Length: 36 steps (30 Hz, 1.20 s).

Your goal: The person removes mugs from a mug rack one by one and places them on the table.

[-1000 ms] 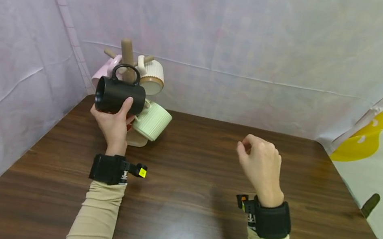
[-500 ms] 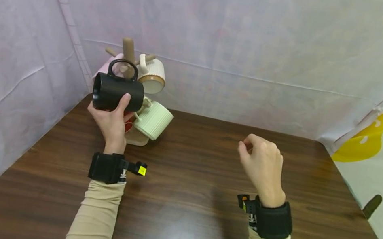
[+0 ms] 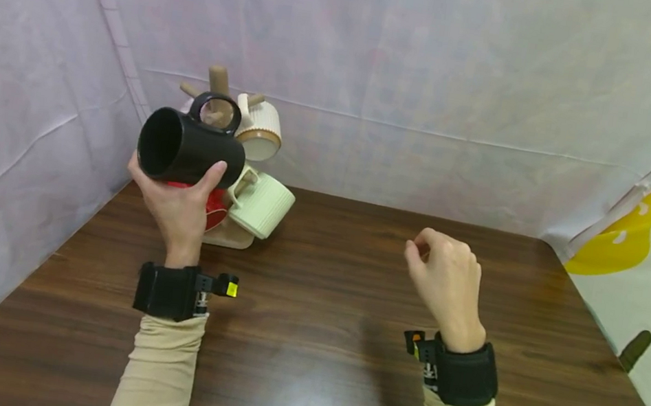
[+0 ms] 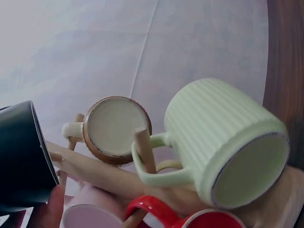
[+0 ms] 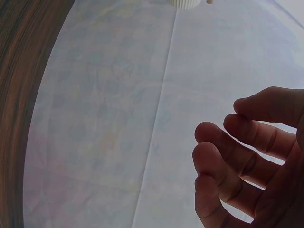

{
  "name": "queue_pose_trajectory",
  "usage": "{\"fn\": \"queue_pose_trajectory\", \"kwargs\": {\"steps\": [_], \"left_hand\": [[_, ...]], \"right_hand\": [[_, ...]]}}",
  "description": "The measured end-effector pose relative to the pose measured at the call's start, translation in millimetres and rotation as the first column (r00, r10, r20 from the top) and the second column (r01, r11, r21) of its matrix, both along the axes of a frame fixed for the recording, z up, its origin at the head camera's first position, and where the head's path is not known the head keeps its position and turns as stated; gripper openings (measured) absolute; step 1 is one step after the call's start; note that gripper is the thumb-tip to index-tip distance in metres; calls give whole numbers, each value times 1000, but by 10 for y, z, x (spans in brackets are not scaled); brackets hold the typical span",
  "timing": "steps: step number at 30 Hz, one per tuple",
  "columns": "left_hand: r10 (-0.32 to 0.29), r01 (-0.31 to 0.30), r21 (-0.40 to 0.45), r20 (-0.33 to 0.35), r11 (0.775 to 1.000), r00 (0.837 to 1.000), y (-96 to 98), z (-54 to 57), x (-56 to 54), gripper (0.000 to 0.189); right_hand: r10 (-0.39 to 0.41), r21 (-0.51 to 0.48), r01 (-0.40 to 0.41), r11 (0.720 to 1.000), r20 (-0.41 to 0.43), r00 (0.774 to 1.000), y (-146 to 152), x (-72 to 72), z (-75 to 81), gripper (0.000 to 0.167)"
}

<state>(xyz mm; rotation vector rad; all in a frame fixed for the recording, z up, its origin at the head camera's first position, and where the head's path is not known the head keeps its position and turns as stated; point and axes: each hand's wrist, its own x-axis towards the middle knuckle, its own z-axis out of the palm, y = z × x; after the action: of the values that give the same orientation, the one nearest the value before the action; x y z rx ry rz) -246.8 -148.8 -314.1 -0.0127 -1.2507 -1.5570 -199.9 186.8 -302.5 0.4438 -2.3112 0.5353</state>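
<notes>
My left hand (image 3: 174,213) grips a black mug (image 3: 210,151) round its body from below. The mug lies on its side in the air, its mouth toward the left and its handle upward, in front of a wooden mug tree (image 3: 218,79). On the tree hang a cream ribbed mug (image 3: 267,118), a pale green ribbed mug (image 3: 265,205), a red mug (image 3: 215,210) and a pink mug (image 4: 92,217). In the left wrist view the green mug's handle loops over a peg (image 4: 145,151). My right hand (image 3: 449,279) hovers over the table's right half, fingers loosely curled, holding nothing.
The brown wooden table (image 3: 312,298) spreads below both hands. A pale cloth (image 3: 413,69) hangs behind it, with another along the left side. A yellow shape (image 3: 626,238) shows on the right-hand cloth.
The black mug has shifted left and nearer, and its mouth has turned more toward the camera. More of the red mug shows behind the left hand. The right hand stays put.
</notes>
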Motion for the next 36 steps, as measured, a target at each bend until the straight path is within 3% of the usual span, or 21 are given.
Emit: {"fn": "queue_pose_trajectory", "kwargs": {"steps": [7,11,19,27,31,36], "left_hand": [[16,-15,-176,8,984,1000,-24,32,54,94],[1,6,-310,23,951,1000,-33,55,94,94],[4,51,-509,105,859,994,-8,71,122,100],[-20,114,-665,147,738,989,34,104,147,100],[-59,183,-701,197,689,979,64,118,168,100],[-128,287,-712,270,640,954,123,112,188,99]], "right_hand": [[-4,-4,4,1000,7,1000,-10,-9,-1,13],[-2,-4,2,1000,6,1000,-17,-11,0,13],[3,-4,-3,1000,4,1000,-21,-6,1,12],[6,-10,-6,1000,9,1000,-34,-19,9,12],[1,-9,0,1000,18,1000,-45,-25,8,12],[2,-6,-2,1000,22,1000,-48,-29,3,12]]}}
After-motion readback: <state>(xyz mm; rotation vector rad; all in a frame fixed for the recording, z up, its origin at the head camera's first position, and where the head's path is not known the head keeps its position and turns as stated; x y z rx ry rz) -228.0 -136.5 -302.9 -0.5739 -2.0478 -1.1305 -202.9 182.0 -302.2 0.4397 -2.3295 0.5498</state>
